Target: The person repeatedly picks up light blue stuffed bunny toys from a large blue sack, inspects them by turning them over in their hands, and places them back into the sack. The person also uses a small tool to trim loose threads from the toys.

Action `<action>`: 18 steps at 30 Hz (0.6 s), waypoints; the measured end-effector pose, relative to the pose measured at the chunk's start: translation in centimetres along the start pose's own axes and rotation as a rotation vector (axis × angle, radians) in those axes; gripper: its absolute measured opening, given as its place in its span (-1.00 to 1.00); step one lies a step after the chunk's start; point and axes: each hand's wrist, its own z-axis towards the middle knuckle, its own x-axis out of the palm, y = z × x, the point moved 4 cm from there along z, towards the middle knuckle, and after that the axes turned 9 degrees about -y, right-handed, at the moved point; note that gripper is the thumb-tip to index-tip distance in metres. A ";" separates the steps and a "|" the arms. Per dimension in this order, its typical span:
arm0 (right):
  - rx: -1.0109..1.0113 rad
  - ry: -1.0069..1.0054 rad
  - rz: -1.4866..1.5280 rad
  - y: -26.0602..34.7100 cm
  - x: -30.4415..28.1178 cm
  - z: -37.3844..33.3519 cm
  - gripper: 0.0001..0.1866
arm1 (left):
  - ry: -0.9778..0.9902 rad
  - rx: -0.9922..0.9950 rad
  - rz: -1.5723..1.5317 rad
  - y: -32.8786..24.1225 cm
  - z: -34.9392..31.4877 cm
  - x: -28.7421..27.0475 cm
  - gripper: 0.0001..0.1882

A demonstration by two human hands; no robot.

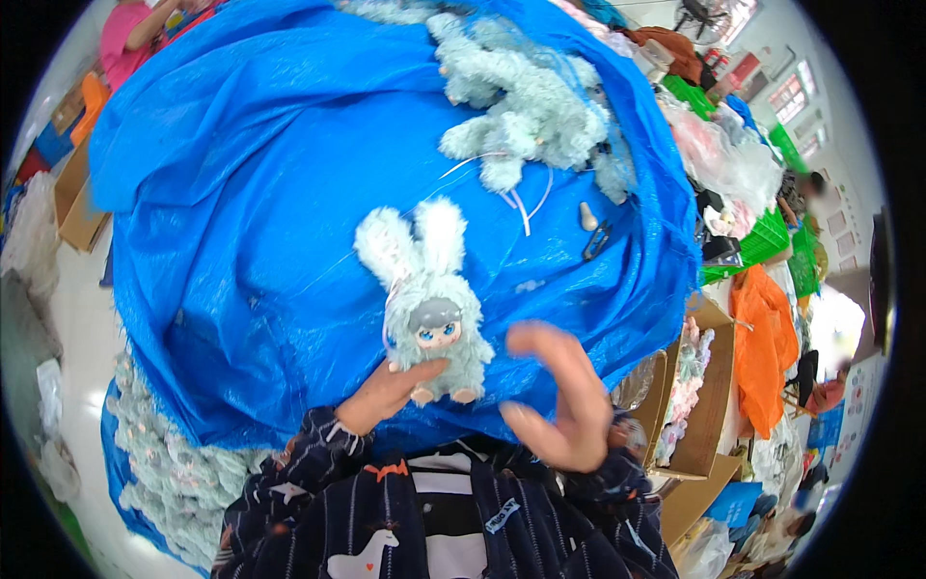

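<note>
A pale mint plush bunny doll (465, 340) with long white-lined ears and a small blue-eyed doll face stands upright before me. My left hand (386, 394) grips its lower body, the thumb lying across the belly. Just right of the doll, my right hand (579, 415) is raised with thumb and fingers curved apart, blurred by motion and holding nothing. On the blue tarp (280, 193) beyond lies a heap of limp mint plush pieces (531, 106) with pale ribbons (522, 207) trailing from it. A small pale wooden-looking knob (587, 216) and a dark metal tool (597, 241) rest near the right side.
More mint plush dolls (178, 482) are piled at the lower left. Cardboard boxes (709, 415), one with plush inside, stand on the right beside an orange sack (762, 347) and green crates (762, 246). A person in pink (125, 43) is at the far left.
</note>
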 end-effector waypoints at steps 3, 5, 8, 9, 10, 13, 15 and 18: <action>-0.464 0.301 0.598 6.5 0.2 1.8 -0.91 | -0.005 0.017 -0.065 -0.5 -0.4 0.3 -0.55; -0.613 0.211 0.744 7.8 1.1 1.9 -0.94 | -0.057 -0.145 -0.261 1.2 0.1 -0.2 -0.56; -0.623 0.042 0.895 8.3 1.5 1.4 -0.93 | -0.012 -0.093 -0.212 1.8 0.5 -0.6 -0.53; -0.588 0.036 0.921 8.5 1.2 1.2 -0.94 | -0.035 -0.097 -0.205 2.0 0.4 -0.7 -0.53; -0.664 -0.104 0.946 8.3 2.3 0.7 -0.94 | -0.055 -0.103 -0.198 2.1 0.4 -0.8 -0.54; -0.813 -0.325 0.898 7.7 2.7 -0.1 -0.93 | -0.042 -0.131 -0.229 2.2 0.3 -0.7 -0.59; -0.883 -0.398 0.848 7.3 2.7 -0.1 -0.92 | -0.016 -0.133 -0.278 1.7 0.4 -0.3 -0.63; -0.965 -0.534 0.838 6.5 2.6 -0.1 -0.93 | -0.078 -0.120 -0.268 2.2 0.5 -0.4 -0.63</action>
